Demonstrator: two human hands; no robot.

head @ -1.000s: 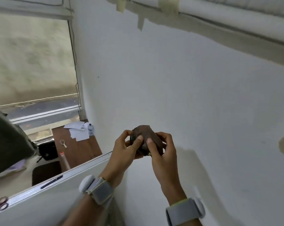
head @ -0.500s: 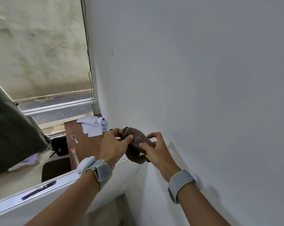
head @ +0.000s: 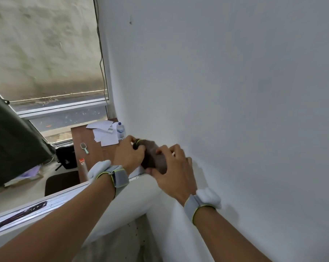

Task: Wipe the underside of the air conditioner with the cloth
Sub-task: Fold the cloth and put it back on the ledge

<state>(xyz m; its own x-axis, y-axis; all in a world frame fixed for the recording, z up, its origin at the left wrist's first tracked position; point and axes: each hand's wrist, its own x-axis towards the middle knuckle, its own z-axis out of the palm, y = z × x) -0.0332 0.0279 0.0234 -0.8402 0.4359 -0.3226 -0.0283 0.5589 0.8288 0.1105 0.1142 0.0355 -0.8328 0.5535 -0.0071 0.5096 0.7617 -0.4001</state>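
A dark brown bunched cloth [head: 153,156] with a yellow-green trim sits between both my hands, close to the white wall. My left hand [head: 128,154] grips its left side, fingers curled over the trim. My right hand [head: 172,163] covers its right and lower side, fingers spread on it. Both wrists wear grey bands. The air conditioner is out of view.
The white wall [head: 235,91] fills the right. Below my arms runs a white ledge with a metal rail [head: 46,203] holding a dark pen. Farther down stand a brown desk [head: 95,152] with papers, a water bottle [head: 120,131], a window [head: 61,110] and a dark curtain [head: 14,144].
My view has tilted down, so the pipe and unit near the ceiling left the frame. Both hands with the cloth have lowered and kept folding it; the right hand now covers more of it.
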